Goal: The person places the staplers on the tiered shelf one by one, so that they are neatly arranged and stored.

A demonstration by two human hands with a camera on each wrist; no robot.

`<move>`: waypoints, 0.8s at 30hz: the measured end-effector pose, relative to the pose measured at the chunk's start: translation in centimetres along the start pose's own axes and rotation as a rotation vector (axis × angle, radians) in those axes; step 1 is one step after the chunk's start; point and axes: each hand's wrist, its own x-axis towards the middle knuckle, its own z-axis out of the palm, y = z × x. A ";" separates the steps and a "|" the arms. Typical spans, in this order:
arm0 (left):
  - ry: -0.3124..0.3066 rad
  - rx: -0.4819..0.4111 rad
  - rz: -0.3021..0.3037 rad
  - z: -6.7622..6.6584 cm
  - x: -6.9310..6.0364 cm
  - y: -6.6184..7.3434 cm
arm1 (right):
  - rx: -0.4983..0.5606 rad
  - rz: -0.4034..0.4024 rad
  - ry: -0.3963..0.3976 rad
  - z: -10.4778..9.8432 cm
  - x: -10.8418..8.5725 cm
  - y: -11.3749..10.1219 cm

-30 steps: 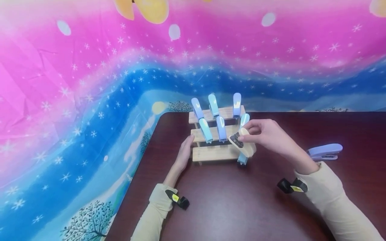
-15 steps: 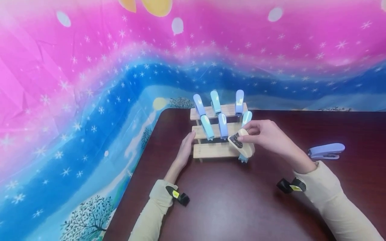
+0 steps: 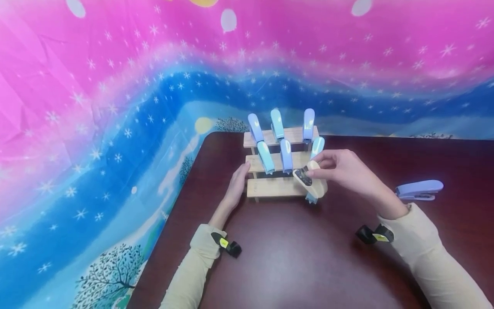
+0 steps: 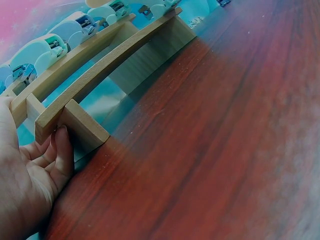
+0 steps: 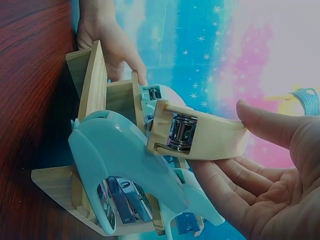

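Observation:
My right hand (image 3: pixel 345 180) pinches a cream stapler (image 5: pixel 215 137) between thumb and fingers, tilted with its metal works showing. It hovers over the right part of a three-tier wooden rack (image 3: pixel 268 189). Just below it, a mint stapler (image 5: pixel 117 142) sits on the lowest shelf, partly hidden in the head view. At the rack's left end, my left hand (image 3: pixel 235 186) holds the frame, its curled fingers (image 4: pixel 62 150) against the end support under the lowest shelf. Purple and mint staplers, such as a purple stapler (image 3: pixel 286 154), stand along the two upper shelves.
A lavender stapler (image 3: pixel 420 189) lies on the dark wooden table (image 3: pixel 293 253), right of the rack and beyond my right wrist. Behind the table hangs a pink and blue snowflake cloth (image 3: pixel 154 60).
The head view has tilted downward, so the rack and table sit higher in it. Both hands stay nearly still relative to the rack, the cream stapler in the right hand throughout.

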 end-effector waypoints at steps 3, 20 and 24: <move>0.005 0.013 0.001 -0.1 0.1 0.2 | -0.002 0.001 0.003 -0.1 0.0 -0.2; -0.009 -0.009 0.005 -0.1 0.1 -0.1 | 0.015 -0.004 0.018 0.5 0.3 0.2; -0.006 0.000 -0.004 -0.1 0.1 -0.1 | 0.021 -0.014 0.027 1.1 0.5 0.1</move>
